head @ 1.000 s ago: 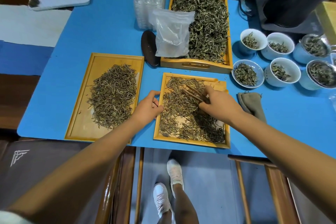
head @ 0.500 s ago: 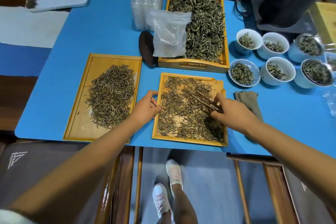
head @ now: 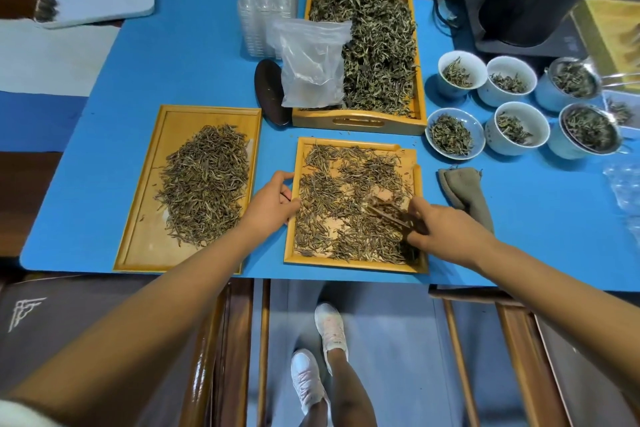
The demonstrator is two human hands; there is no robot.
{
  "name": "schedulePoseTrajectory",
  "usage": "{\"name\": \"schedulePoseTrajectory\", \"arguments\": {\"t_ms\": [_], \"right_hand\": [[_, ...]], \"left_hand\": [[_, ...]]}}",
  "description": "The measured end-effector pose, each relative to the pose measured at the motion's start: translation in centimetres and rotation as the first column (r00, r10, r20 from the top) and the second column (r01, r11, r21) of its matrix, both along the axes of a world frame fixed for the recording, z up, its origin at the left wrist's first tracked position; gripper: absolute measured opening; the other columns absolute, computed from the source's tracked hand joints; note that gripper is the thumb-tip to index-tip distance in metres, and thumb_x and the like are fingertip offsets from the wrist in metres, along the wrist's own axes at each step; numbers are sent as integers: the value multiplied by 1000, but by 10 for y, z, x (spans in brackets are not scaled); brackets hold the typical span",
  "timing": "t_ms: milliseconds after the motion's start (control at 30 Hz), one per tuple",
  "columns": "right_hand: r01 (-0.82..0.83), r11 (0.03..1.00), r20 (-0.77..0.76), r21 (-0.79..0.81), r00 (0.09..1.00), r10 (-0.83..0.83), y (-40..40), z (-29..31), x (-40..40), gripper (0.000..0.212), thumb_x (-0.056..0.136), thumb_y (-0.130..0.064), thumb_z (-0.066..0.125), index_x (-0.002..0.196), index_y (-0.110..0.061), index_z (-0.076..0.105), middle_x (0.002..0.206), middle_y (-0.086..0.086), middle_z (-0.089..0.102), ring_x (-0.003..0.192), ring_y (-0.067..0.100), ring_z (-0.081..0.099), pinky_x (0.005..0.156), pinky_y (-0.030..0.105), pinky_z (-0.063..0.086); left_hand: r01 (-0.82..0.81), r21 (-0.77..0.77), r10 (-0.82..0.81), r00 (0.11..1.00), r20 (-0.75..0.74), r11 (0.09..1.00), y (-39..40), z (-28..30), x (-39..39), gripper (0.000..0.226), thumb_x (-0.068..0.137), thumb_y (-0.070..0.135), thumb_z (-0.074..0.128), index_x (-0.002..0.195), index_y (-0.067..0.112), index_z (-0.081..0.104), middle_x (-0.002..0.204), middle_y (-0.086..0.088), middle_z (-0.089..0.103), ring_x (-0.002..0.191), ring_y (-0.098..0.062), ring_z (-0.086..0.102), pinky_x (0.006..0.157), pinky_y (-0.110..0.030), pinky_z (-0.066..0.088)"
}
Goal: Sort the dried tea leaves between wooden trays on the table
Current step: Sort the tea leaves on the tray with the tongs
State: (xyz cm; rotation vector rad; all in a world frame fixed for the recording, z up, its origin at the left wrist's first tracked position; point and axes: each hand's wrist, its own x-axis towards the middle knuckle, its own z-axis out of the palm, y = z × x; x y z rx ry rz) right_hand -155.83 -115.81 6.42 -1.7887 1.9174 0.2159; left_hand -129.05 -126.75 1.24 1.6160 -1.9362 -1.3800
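Tweezers (head: 389,215) pinched in your right hand (head: 446,230) have drawn back toward you across the middle tray (head: 356,265); left hand (head: 272,206) steadies its rim beside that grip, picking continues

wooden trays (head: 356,262) smooth; table cover (head: 194,55) matt; bag (head: 313,62) plastic.

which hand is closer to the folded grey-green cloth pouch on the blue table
Right. The right hand holds wooden tweezers just left of the pouch; the left hand grips the small tray's far edge.
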Motion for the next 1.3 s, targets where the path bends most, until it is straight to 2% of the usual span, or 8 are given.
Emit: {"name": "schedulePoseTrajectory", "arguments": {"t_ms": [167,267,467,567,700,933,1100,1300], "right_hand": [[88,992,22,-91,996,-86,4,2,-7,29,86,-32,56,103,-15,39,88,11,63,71,30,55,57,34,40],[68,996,5,-54,998,-68,7,4,-10,31,86,-32,56,105,-15,40,91,11,62,73,29,56,60,37,44],[117,991,-2,-65,993,-117,17,9,-17,26,87,-30,56,100,-14,39,91,12,62,67,24,47,56,33,36],[128,987,31,-100,992,-126,22,14,-17,25,87,-30,56,101,-16,40,86,8,60,67,24,49,56,33,38],[92,994,32,-56,995,-90,28,14,-16,25,87,-32,55,101,-18,39,86,4,57,72,26,54,62,36,44],[121,992,-16,-26,992,-121,27,6,-15,25,87,-33,53,93,-22,32,79,2,50,68,27,50,59,36,41],[68,998,-37,4,997,-68,17,3,-12,30,89,-35,53,105,-16,38,86,5,55,74,28,54,59,33,39],[63,998,-41,8,997,-63,12,7,-13,31,88,-33,54,107,-13,40,92,12,63,80,30,59,63,34,42]], "left_hand": [[-3,-5,3,1000,0,1000,1,0,0,47,89,8,57,132,11,39,76,2,47,60,-12,51,62,-28,50],[-1,-5,1,1000,-3,1000,1,1,0,47,90,8,57,133,11,39,76,2,46,60,-12,51,61,-27,49],[-3,2,3,1000,-6,1000,1,2,0,48,90,9,57,134,11,38,77,2,47,62,-13,52,58,-25,49],[-6,8,6,1000,-11,1000,1,2,0,48,90,8,57,134,10,38,77,2,47,61,-13,52,55,-19,49],[-10,13,10,1000,-20,1000,1,2,0,47,90,8,57,133,10,38,75,1,47,59,-13,51,48,-11,46],[-6,10,6,1000,-12,1000,1,3,0,48,90,8,57,134,10,38,76,0,47,59,-13,51,50,-15,48],[-5,9,5,1000,-3,1000,1,2,0,48,90,9,57,134,11,38,77,0,47,60,-13,52,56,-22,49],[-11,10,11,1000,-6,1000,2,2,0,48,90,8,57,134,11,38,77,1,47,61,-13,51,55,-22,49]]}}
